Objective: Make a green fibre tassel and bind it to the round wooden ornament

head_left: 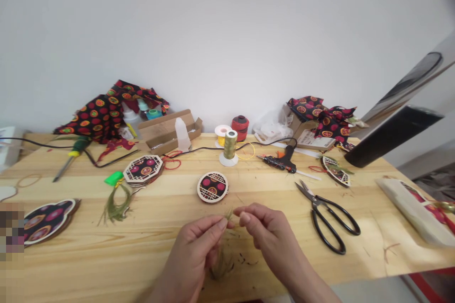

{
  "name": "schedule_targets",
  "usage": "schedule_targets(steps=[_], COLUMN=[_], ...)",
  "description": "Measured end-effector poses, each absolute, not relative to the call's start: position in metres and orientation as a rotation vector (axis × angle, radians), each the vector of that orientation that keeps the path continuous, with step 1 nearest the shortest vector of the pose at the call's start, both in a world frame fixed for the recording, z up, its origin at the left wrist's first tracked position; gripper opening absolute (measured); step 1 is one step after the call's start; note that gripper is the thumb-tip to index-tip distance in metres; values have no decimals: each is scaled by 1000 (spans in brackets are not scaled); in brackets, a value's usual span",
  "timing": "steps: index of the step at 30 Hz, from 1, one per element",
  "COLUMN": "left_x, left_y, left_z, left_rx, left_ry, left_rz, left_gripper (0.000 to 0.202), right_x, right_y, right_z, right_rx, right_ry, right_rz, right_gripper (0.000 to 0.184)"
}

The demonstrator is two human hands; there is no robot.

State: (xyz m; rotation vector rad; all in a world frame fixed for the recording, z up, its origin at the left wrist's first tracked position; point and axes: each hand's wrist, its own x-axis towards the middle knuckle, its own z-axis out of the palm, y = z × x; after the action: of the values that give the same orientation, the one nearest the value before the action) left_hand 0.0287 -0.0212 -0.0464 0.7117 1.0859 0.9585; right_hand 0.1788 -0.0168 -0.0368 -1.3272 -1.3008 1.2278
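Note:
My left hand [197,246] and my right hand [265,232] meet low over the wooden table [106,255], fingertips pinched together. Between them is a small bundle of olive-green thread [222,265], whose loose strands hang down under my left hand. Just beyond the fingers lies a round wooden fretwork disc [212,187] backed with black and red patterned fabric. Black scissors [329,218] lie to the right of my right hand, blades pointing away.
A glue gun [280,161] with its cord, an olive thread spool [230,147], a yellow and a red spool, cardboard boxes, patterned fabric heaps, a screwdriver [69,158], several more fretwork pieces and a green tassel [115,199] are spread across the table.

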Motion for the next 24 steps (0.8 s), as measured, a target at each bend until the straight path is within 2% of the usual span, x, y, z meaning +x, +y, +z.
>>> schedule_targets(steps=[3, 7, 17, 24], left_x=[30, 31, 30, 30], left_y=[-22, -23, -25, -25], left_z=[-46, -45, -46, -46], left_rx=[732, 763, 851, 904], left_ry=[1065, 1056, 1061, 1098], left_rz=[970, 971, 944, 913], left_gripper=[23, 25, 23, 21], right_x=[176, 171, 171, 172], right_y=[-19, -20, -18, -17], right_z=[-37, -37, -38, -41], right_rx=[-1254, -1258, -1129, -1156], right_ry=[-1124, -843, -692, -723], right_rz=[1520, 1671, 1811, 1768], right_gripper=[22, 29, 34, 28])
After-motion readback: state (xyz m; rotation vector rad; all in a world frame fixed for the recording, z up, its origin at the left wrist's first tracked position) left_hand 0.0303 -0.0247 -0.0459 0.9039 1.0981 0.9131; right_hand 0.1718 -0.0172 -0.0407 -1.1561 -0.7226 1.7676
